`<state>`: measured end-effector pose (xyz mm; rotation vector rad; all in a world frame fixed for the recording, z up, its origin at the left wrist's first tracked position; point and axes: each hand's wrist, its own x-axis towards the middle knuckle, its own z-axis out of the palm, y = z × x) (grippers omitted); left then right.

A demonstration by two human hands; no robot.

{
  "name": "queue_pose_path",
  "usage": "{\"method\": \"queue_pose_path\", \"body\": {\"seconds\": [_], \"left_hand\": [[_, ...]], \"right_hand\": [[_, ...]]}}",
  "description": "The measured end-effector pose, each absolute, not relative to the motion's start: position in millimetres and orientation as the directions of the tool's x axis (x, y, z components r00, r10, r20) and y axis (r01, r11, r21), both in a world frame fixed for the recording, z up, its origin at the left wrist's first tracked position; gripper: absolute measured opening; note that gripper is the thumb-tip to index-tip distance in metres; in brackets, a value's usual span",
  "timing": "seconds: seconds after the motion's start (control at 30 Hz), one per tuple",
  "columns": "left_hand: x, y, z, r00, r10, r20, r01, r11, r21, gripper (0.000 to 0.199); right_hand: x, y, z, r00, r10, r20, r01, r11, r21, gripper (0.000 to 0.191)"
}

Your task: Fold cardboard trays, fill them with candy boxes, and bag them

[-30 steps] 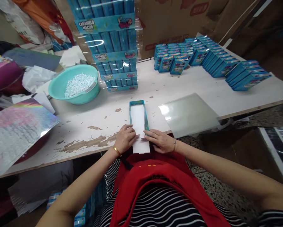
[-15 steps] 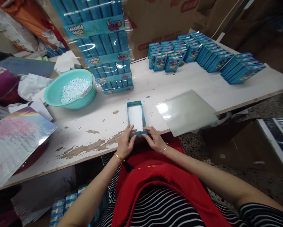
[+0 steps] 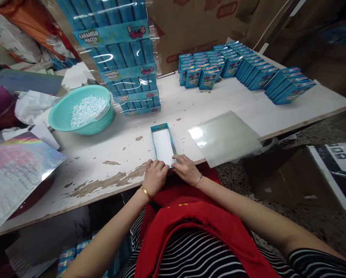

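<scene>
A shallow blue cardboard tray with a white inside lies at the table's front edge, its open side facing up. My left hand is closed on the near left corner of the tray, fingers curled over the wall. At the near right corner, my right hand pinches the wall between thumb and fingers. Both hands hide most of the tray's near end. To the right of the tray lies a stack of clear plastic sheets, partly past the table edge.
A turquoise basin of small white candies stands at the left. Behind the tray rises a plastic-wrapped stack of blue display boxes. Rows of small blue boxes stand at the back right. An open carton sits below the table's right side.
My left hand has turned over the tray's near left corner, its fingers now curled down. My right hand has closed in on the near right corner. The view has shifted slightly.
</scene>
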<state>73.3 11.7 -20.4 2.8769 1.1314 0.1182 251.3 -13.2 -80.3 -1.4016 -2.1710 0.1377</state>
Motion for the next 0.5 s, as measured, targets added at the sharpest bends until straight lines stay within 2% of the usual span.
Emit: {"method": "queue_pose_path", "body": {"seconds": [0.07, 0.2, 0.33, 0.43, 0.5], "left_hand": [[80.0, 18.5, -13.8, 0.737, 0.674, -0.05, 0.676, -0.735, 0.055, 0.021], [92.7, 38.5, 0.7, 0.739, 0.625, -0.251, 0.663, -0.741, 0.107, 0.022], [102.1, 53.7, 11.1, 0.696, 0.557, -0.454, 0.686, -0.701, 0.193, 0.023], [105.7, 48.7, 11.7, 0.656, 0.582, -0.481, 0.728, -0.657, 0.198, 0.023], [104.2, 37.2, 7.9, 0.651, 0.643, -0.403, 0.746, -0.639, 0.186, 0.022]], "right_hand": [[252.0, -12.0, -77.3, -0.316, 0.878, 0.36, 0.785, 0.455, -0.421, 0.02], [255.5, -10.4, -70.9, -0.273, 0.899, 0.344, 0.671, 0.434, -0.601, 0.016], [258.8, -7.0, -63.6, -0.259, 0.901, 0.349, 0.529, 0.435, -0.729, 0.044], [256.7, 0.8, -56.3, -0.08, 0.969, 0.234, 0.557, 0.238, -0.796, 0.059], [254.2, 8.7, -49.2, 0.004, 0.998, 0.064, 0.651, 0.046, -0.757, 0.055]]}}
